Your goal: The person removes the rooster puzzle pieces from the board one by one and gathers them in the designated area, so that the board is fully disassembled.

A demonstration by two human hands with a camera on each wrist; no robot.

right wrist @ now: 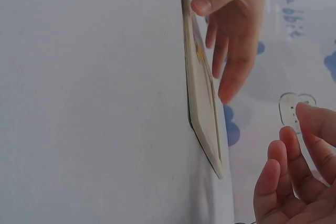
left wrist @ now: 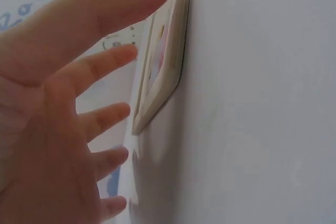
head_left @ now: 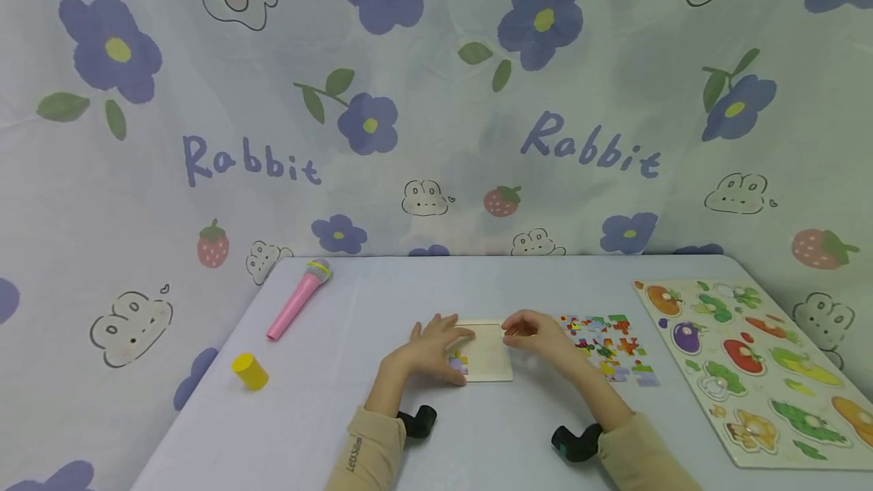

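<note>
A pale puzzle tray (head_left: 489,354) lies on the table before me, with a few coloured puzzle pieces (head_left: 458,363) in its near left corner. My left hand (head_left: 431,351) spreads over the tray's left side, thumb at the near edge. In the left wrist view its other fingers are apart and fairly straight beside the tray (left wrist: 178,51). My right hand (head_left: 542,336) is at the tray's right edge, thumb and forefinger bent close together. In the right wrist view, the thumb hides part of the right hand's forefinger (right wrist: 317,153); I cannot tell whether a piece is between them.
Several loose puzzle pieces (head_left: 605,345) lie just right of the right hand. Farther right is a large vegetable peg board (head_left: 736,400). On the left are a pink toy microphone (head_left: 298,301) and a yellow cylinder (head_left: 250,371). A patterned cloth (head_left: 450,150) hangs behind the table.
</note>
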